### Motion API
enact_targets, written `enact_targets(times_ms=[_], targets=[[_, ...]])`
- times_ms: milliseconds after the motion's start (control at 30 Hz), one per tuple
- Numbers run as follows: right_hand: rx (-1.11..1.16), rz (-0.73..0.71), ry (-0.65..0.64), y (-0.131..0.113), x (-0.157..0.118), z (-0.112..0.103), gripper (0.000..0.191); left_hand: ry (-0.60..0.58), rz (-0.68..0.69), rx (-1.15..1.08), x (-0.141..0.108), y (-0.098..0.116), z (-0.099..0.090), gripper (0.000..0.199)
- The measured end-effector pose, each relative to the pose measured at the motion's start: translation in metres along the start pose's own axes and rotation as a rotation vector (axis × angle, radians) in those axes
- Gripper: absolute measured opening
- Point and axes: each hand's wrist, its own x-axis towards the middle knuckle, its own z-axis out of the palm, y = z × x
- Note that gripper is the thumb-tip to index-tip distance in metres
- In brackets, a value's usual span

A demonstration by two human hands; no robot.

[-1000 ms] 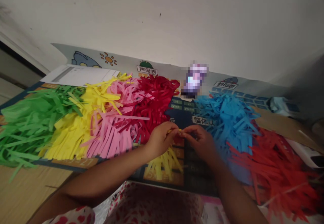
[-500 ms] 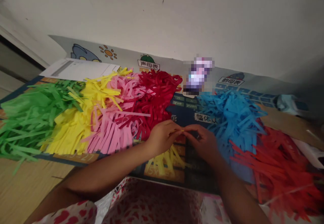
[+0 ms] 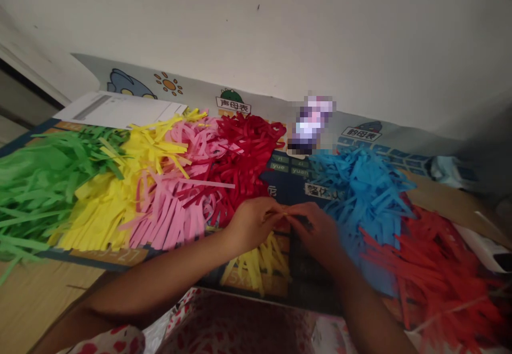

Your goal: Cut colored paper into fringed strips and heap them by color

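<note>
My left hand (image 3: 253, 225) is closed in a pinch over the table's front part. Yellow paper fringe (image 3: 262, 263) fans out below it, with its upper end hidden in the fingers. Facing it, my right hand (image 3: 320, 232) pinches too, and the fingertips of both hands meet at a tiny yellowish twisted end, partly covered. Left of my hands lie heaps of cut paper strips: dark red (image 3: 250, 151), pink (image 3: 176, 210), yellow (image 3: 100, 210) and green (image 3: 48, 173). To the right are a blue heap (image 3: 368, 194) and a bright red one (image 3: 448, 268).
A lit phone, blurred out (image 3: 312, 125), leans near the wall (image 3: 256, 34). White printed sheets (image 3: 120, 109) lie at the back left. A printed learning mat (image 3: 108, 258) covers the table. Brown cardboard (image 3: 444, 191) lies at the right.
The view has shifted slightly, so my hands and the fringe appear a little lower and further left. Both hands keep their pinch at the same small end.
</note>
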Motion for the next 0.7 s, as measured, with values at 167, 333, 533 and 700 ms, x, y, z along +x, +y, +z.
enact_targets(times_ms=[167, 333, 533, 700], targets=[[0.032, 0.081, -0.023, -0.0005, 0.0005, 0.0002, 0.018, -0.01, 0.029, -0.062, 0.0013, -0.0066, 0.0017, 0.012], [0.141, 0.179, -0.011, 0.0017, 0.0012, -0.0002, 0.015, -0.023, -0.027, -0.177, 0.0022, -0.0055, 0.0021, 0.012], [0.253, 0.184, -0.035, 0.0017, 0.0034, -0.0018, 0.013, -0.045, -0.032, -0.212, 0.0014, -0.0072, 0.0042, 0.012], [0.252, 0.273, -0.057, 0.0024, 0.0052, -0.0067, 0.014, -0.064, -0.025, -0.189, 0.0023, -0.0063, 0.0016, 0.018]])
